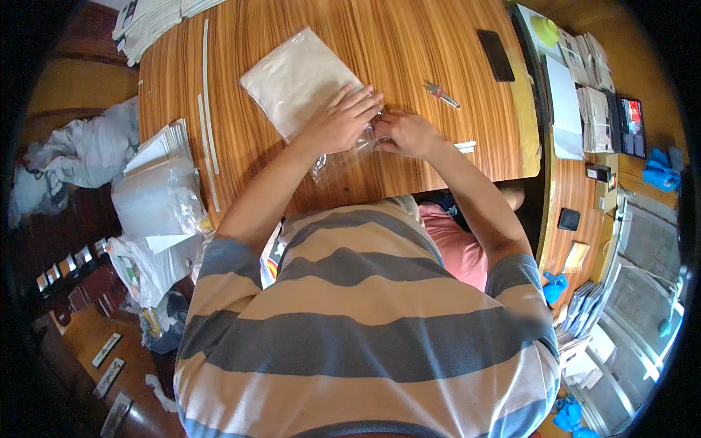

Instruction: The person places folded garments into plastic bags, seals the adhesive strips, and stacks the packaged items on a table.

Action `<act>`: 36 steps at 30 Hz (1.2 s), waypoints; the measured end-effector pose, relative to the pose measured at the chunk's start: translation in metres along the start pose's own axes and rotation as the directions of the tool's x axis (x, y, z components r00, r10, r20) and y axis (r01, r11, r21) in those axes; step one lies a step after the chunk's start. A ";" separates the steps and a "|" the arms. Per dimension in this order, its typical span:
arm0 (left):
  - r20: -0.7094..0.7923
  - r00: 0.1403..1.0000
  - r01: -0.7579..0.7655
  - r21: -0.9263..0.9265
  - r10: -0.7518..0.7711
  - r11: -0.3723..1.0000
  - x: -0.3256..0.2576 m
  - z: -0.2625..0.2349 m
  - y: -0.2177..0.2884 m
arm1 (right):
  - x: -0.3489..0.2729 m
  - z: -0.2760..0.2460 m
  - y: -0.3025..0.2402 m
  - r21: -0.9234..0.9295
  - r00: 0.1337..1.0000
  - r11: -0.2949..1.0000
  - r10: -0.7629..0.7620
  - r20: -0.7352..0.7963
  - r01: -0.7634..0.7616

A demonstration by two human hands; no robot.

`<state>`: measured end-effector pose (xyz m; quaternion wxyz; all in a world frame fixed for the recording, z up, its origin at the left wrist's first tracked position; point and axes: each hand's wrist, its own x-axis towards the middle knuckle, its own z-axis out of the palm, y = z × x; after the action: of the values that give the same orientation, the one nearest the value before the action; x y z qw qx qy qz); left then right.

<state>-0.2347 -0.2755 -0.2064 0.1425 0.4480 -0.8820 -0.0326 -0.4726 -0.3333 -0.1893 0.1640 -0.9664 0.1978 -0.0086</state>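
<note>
My striped shirt comes first, below the near edge of the tabletop. The clear bag, its contents white, lies just in from that edge, about midway along. My left hand rests on it, fingers extended, gripping nothing. My right hand bends its fingers at the loose plastic; I can't tell whether they pinch it. A phone lies toward the far right corner.
</note>
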 end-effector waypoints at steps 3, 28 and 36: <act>0.071 0.997 -0.031 0.025 0.029 0.999 0.003 0.015 0.001 | -0.005 -0.003 0.010 -0.048 0.991 0.992 -0.123 -0.049 0.121; 0.192 0.976 -0.094 -0.042 0.101 0.995 0.006 0.011 0.005 | -0.053 -0.005 -0.010 -0.355 0.863 0.799 -0.504 0.045 0.485; -0.110 0.990 -0.113 -0.307 0.083 0.945 0.005 0.027 -0.005 | -0.033 -0.027 -0.054 -0.134 0.979 0.991 -0.055 -0.195 0.029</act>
<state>-0.2412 -0.2838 -0.2316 0.2551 0.3763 -0.8791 -0.1432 -0.4849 -0.2816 -0.1451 0.0798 -0.9733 0.1929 -0.0953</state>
